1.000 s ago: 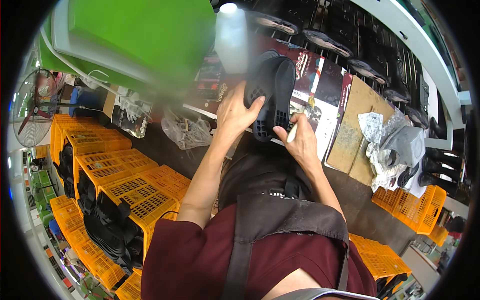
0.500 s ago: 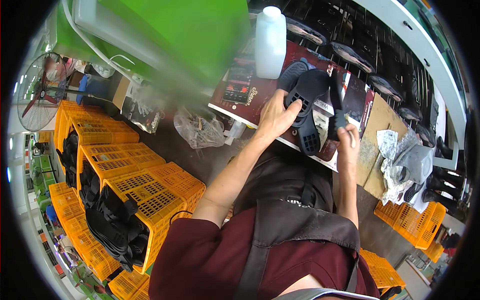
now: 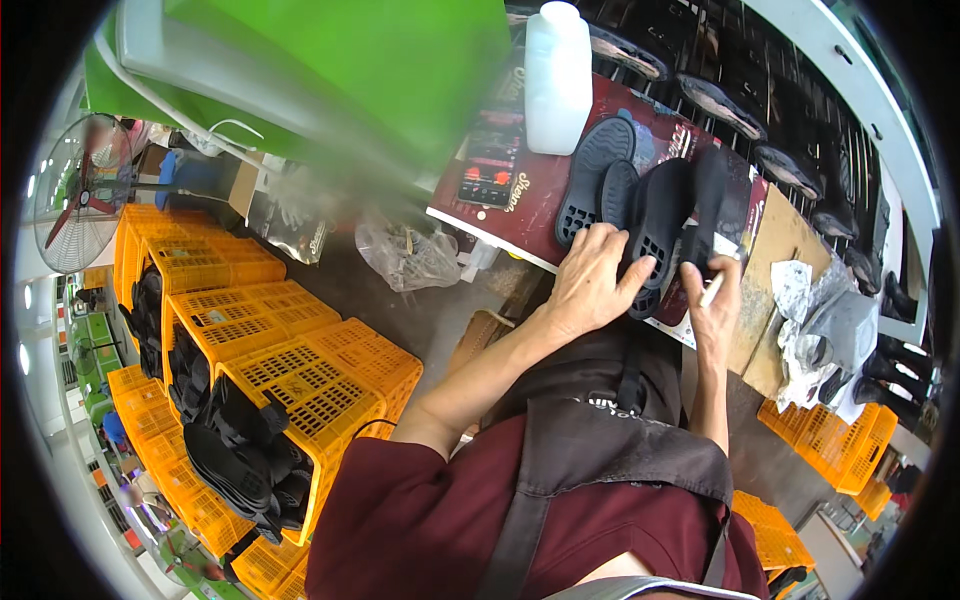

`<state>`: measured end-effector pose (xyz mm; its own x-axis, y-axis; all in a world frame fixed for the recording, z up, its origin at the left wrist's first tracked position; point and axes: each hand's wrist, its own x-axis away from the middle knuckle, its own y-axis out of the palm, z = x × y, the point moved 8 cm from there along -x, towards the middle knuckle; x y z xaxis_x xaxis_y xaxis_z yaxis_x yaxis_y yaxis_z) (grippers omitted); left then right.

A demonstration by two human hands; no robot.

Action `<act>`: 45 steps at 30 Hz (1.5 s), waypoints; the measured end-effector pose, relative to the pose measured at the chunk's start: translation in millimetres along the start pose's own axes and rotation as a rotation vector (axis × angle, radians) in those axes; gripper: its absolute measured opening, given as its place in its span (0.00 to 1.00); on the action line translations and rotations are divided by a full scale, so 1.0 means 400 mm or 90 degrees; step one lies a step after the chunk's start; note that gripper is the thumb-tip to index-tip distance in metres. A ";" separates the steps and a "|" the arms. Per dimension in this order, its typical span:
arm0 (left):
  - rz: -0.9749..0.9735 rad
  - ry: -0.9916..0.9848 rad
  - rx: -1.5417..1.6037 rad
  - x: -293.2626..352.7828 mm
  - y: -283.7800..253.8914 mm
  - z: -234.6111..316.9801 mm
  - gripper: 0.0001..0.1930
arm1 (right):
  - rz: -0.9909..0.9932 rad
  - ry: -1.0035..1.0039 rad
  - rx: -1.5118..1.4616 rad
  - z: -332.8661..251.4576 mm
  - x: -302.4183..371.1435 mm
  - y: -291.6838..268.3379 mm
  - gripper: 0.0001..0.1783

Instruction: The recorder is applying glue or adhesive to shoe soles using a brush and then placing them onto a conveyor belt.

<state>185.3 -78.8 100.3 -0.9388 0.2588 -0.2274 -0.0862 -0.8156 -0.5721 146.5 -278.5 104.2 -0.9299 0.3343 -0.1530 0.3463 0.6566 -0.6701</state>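
Several black shoe soles lie side by side on the dark red printed board. Flat at the left is a ridged shoe sole (image 3: 602, 150) with a latticed heel; a second, shorter-looking sole (image 3: 619, 190) overlaps it. Beside them a smooth-topped sole (image 3: 662, 205) shows its lattice near me. My left hand (image 3: 592, 285) rests over the near ends, thumb apart on the lattice and fingers on the sole beside it. My right hand (image 3: 715, 305) pinches the near end of a tilted, blurred sole (image 3: 708, 195). Between its fingers sticks out a short white stick (image 3: 711, 291).
A white plastic bottle (image 3: 558, 85) and a phone (image 3: 490, 165) stand and lie on the board (image 3: 540, 215). Behind is a rack (image 3: 745, 60) of black shoe parts. Crumpled plastic (image 3: 825, 325) lies right. Orange crates (image 3: 300, 385) with soles stand left, below a green machine (image 3: 340, 70).
The bunched soles now lie spread out, with the left ones uncovered. My left hand has shifted toward me and right, its thumb lower on the lattice. My right hand's sole stands further right.
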 end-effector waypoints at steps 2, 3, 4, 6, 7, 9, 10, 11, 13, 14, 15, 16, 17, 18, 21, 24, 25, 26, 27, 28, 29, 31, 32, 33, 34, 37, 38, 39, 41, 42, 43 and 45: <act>0.001 0.012 0.006 -0.001 -0.001 -0.023 0.24 | -0.038 0.006 0.029 0.012 0.002 0.035 0.18; 0.003 0.025 0.037 0.002 -0.003 -0.028 0.22 | -0.056 0.026 0.026 0.023 0.005 0.048 0.18; 0.005 0.038 0.068 0.003 -0.006 -0.030 0.21 | -0.074 0.047 0.024 0.037 0.009 0.062 0.18; 0.025 0.041 0.100 0.010 -0.025 -0.041 0.18 | -0.055 0.018 0.034 0.039 0.009 0.067 0.18; 0.046 0.058 0.097 0.020 -0.048 -0.047 0.17 | -0.033 -0.014 0.041 0.031 0.011 0.064 0.18; 0.119 0.080 0.075 0.036 -0.102 -0.066 0.17 | -0.021 -0.032 0.048 0.035 0.012 0.070 0.19; 0.157 0.094 0.045 0.040 -0.128 -0.081 0.20 | -0.010 -0.046 0.057 0.032 0.012 0.069 0.19; 0.181 0.071 0.012 0.046 -0.148 -0.104 0.24 | -0.020 -0.008 0.054 0.037 0.012 0.071 0.20; 0.226 0.031 -0.068 0.057 -0.191 -0.145 0.32 | -0.003 -0.045 0.055 0.041 0.014 0.075 0.20; 0.245 0.015 -0.110 0.058 -0.212 -0.166 0.37 | 0.019 -0.081 0.058 0.046 0.015 0.074 0.20; 0.234 -0.021 -0.136 0.055 -0.222 -0.197 0.44 | 0.052 -0.139 0.103 0.057 0.020 0.074 0.21; 0.253 -0.027 -0.179 0.049 -0.242 -0.218 0.49 | 0.050 -0.141 0.103 0.066 0.023 0.079 0.21; 0.256 -0.058 -0.200 0.045 -0.256 -0.242 0.51 | 0.051 -0.125 0.094 0.075 0.025 0.080 0.22; 0.259 -0.089 -0.221 0.042 -0.267 -0.261 0.53 | 0.053 -0.109 0.086 0.086 0.024 0.081 0.22; 0.251 -0.117 -0.236 0.039 -0.277 -0.295 0.53 | 0.055 -0.128 0.083 0.095 0.026 0.088 0.23; 0.210 -0.175 -0.201 0.032 -0.263 -0.324 0.54 | 0.058 -0.129 0.084 0.094 0.031 0.087 0.23; 0.210 -0.173 -0.199 0.030 -0.260 -0.330 0.54 | 0.061 -0.129 0.085 0.092 0.030 0.088 0.23; 0.224 -0.159 -0.199 0.031 -0.260 -0.335 0.54 | 0.062 -0.129 0.086 0.091 0.030 0.088 0.23; 0.238 -0.145 -0.198 0.033 -0.259 -0.339 0.54 | 0.063 -0.138 0.087 0.089 0.030 0.089 0.23; 0.237 -0.144 -0.196 0.031 -0.258 -0.338 0.54 | 0.065 -0.146 0.088 0.086 0.031 0.089 0.23; 0.238 -0.143 -0.201 0.031 -0.256 -0.337 0.54 | 0.066 -0.146 0.089 0.084 0.032 0.090 0.23; 0.237 -0.143 -0.205 0.029 -0.253 -0.334 0.53 | 0.056 -0.109 0.091 0.092 0.033 0.091 0.23; 0.242 -0.143 -0.200 0.025 -0.252 -0.332 0.53 | 0.055 -0.109 0.092 0.095 0.033 0.090 0.23; 0.246 -0.144 -0.195 0.023 -0.252 -0.332 0.52 | 0.060 -0.106 0.093 0.100 0.030 0.089 0.23; 0.244 -0.145 -0.195 0.022 -0.251 -0.333 0.52 | 0.065 -0.103 0.095 0.101 0.028 0.088 0.23; 0.265 -0.105 -0.197 0.021 -0.254 -0.328 0.50 | 0.048 -0.088 0.075 0.094 0.028 0.091 0.21; 0.263 -0.105 -0.196 0.023 -0.256 -0.329 0.50 | 0.049 -0.086 0.075 0.094 0.027 0.091 0.21; 0.259 -0.083 -0.219 0.024 -0.258 -0.322 0.48 | 0.049 -0.100 0.083 0.090 0.027 0.090 0.21; 0.255 -0.061 -0.239 0.022 -0.262 -0.302 0.40 | 0.049 -0.111 0.086 0.080 0.027 0.090 0.20; 0.254 -0.058 -0.238 0.022 -0.262 -0.303 0.40 | 0.052 -0.110 0.087 0.084 0.026 0.090 0.20; 0.237 -0.027 -0.271 0.020 -0.258 -0.296 0.37 | 0.058 -0.118 0.089 0.085 0.027 0.089 0.22; 0.207 0.011 -0.292 0.011 -0.248 -0.286 0.35 | 0.067 -0.135 0.102 0.078 0.028 0.081 0.23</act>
<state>227.8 62.4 65.8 -0.8870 0.0435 -0.4597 0.3640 -0.5467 -0.7541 143.5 -274.5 57.9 -0.9008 0.2350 -0.3651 0.4341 0.5045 -0.7463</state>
